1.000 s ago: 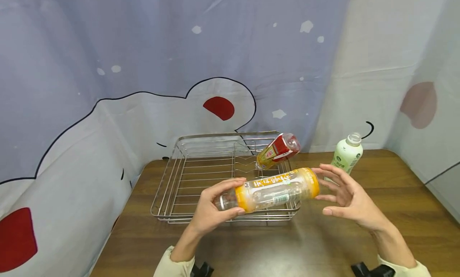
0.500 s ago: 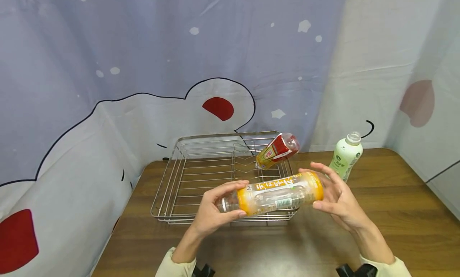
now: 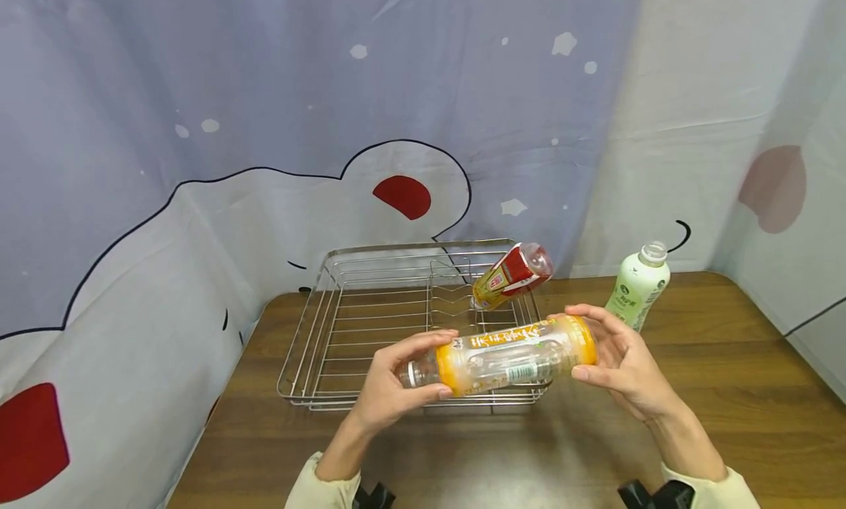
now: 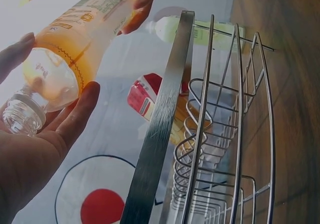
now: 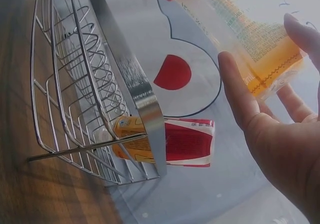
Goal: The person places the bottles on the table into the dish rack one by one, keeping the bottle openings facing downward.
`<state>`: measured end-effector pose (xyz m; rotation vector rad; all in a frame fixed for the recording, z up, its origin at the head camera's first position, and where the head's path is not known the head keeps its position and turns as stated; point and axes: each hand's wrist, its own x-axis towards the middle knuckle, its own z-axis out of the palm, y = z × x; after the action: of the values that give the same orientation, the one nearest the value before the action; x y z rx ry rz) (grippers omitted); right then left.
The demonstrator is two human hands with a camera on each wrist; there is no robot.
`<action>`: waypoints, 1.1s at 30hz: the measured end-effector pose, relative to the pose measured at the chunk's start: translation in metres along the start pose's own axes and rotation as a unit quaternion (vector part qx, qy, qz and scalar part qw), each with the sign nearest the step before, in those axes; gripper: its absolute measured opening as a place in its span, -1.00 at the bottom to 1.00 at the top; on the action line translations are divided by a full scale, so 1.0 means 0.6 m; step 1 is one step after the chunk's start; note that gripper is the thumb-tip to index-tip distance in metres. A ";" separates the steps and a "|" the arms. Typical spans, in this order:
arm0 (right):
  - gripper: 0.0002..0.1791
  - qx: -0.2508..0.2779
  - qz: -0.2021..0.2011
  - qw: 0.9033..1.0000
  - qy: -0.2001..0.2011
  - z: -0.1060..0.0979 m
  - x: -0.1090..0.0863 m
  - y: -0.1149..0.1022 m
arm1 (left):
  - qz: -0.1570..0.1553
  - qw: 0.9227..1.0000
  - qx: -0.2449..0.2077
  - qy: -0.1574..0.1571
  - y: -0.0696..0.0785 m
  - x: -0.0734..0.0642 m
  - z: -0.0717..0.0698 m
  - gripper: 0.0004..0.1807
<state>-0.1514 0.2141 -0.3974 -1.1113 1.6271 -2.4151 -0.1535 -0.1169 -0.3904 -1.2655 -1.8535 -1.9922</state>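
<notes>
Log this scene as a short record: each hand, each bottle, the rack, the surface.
Left hand: grips the neck end of the orange-labelled bottle
Right hand: holds that bottle's base end
Held bottle: sideways, uncapped, off the table
Red and yellow bottle: neck down, leaning, in the rack's right side
Green bottle: standing uncapped on the table, right of the rack
Rack: metal wire, on the table
Surface: brown wooden table

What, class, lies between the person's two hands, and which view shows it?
A clear, orange-banded bottle, neck end at the left hand, base at the right hand; the head view shows it.
</notes>
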 end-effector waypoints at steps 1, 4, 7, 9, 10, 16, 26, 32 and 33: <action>-0.25 0.000 0.000 1.000 0.001 0.000 0.001 0.000 | 0.001 1.000 0.000 -0.001 0.000 0.000 -0.001 -0.38; -0.24 -0.003 0.003 1.000 0.005 0.001 0.002 -0.001 | 0.003 1.000 -0.003 -0.002 0.000 0.001 -0.002 -0.37; -0.23 -0.004 0.005 1.000 0.009 0.002 0.003 -0.002 | 0.005 1.000 -0.006 -0.002 0.000 0.001 -0.003 -0.37; -0.23 -0.004 0.004 1.000 0.010 0.003 0.004 -0.002 | 0.004 1.000 -0.008 -0.001 0.000 0.000 -0.003 -0.36; -0.23 -0.003 0.003 1.000 0.010 0.004 0.004 -0.002 | 0.004 1.000 -0.007 0.000 0.000 0.000 -0.003 -0.36; -0.23 -0.006 -0.004 1.000 0.011 0.004 0.008 -0.005 | 0.001 1.000 0.001 0.002 0.000 -0.001 -0.007 -0.34; -0.23 0.004 -0.034 0.999 0.023 -0.020 0.013 -0.035 | -0.008 1.000 0.017 0.025 0.005 -0.014 -0.055 -0.29; -0.20 0.012 -0.050 0.998 0.036 -0.042 0.016 -0.060 | -0.013 0.997 0.041 0.058 0.011 -0.027 -0.090 -0.31; -0.20 0.013 -0.052 0.998 0.039 -0.046 0.016 -0.064 | -0.014 0.997 0.046 0.064 0.012 -0.030 -0.095 -0.31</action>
<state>-0.1606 0.2496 -0.3666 -1.1390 1.5928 -2.5674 -0.1644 -0.1763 -0.3899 -1.0672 -1.8890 -1.9281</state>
